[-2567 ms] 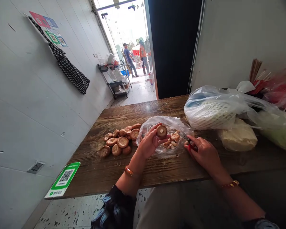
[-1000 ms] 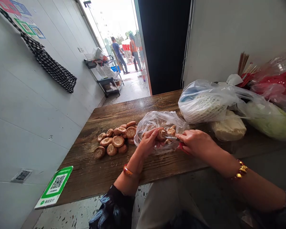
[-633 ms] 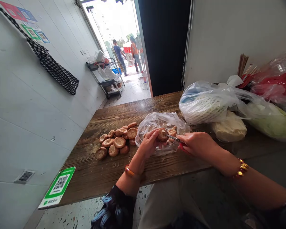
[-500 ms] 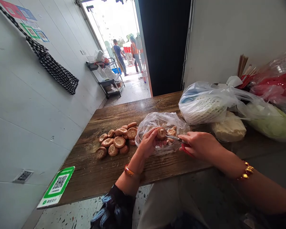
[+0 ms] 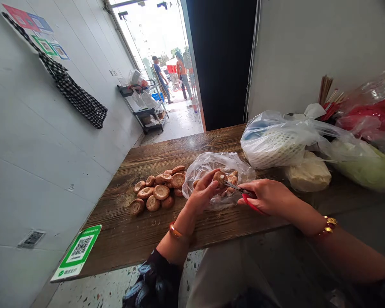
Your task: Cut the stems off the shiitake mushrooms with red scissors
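My left hand is closed around a brown mushroom, its underside turned toward the scissors. A pale spot shows at the middle of that underside. Red-handled scissors are gripped in my right hand, their blades pointing left and touching or nearly touching the mushroom. Both hands are over a clear plastic bag that lies open with small pale brown pieces in it. Left of the bag, a pile of mushrooms rests on the wooden table, most with undersides up.
Plastic-wrapped produce, a pale block and a bagged green vegetable crowd the table's right. A green QR-code card lies at the left edge. Beyond the table are a cart and a glass doorway with two people outside.
The mushroom has turned slightly in my left hand, and its pale centre shows more. My right hand's scissors have shifted a little, with more of the red handle visible. The pile is unchanged.
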